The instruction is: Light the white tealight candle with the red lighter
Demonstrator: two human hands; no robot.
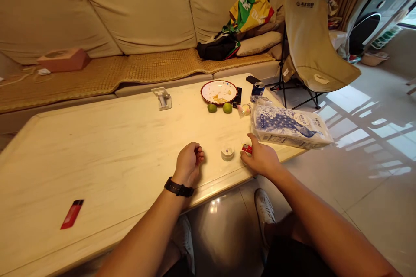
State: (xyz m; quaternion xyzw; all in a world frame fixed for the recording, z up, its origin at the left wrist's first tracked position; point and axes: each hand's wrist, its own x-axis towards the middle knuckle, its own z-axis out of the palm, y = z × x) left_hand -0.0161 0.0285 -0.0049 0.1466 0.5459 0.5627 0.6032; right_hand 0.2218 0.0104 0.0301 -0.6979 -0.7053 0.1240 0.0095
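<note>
A small red box (pixel 248 149) is framed by the spread thumb and index finger of the right hand (pixel 263 158). The left hand (pixel 189 162) is loosely curled; whether anything is gripped by either cannot be told. Between the hands, a round white container (pixel 227 153) is set on the table (pixel 123 147); beyond the right, a peacock-printed pack (pixel 289 123) is laid.

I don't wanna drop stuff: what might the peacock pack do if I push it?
The peacock pack might tip off, since its right end pokes past the table. Its shiny plastic wrap could be slippery, and its crumpled left end probably squashes.
</note>
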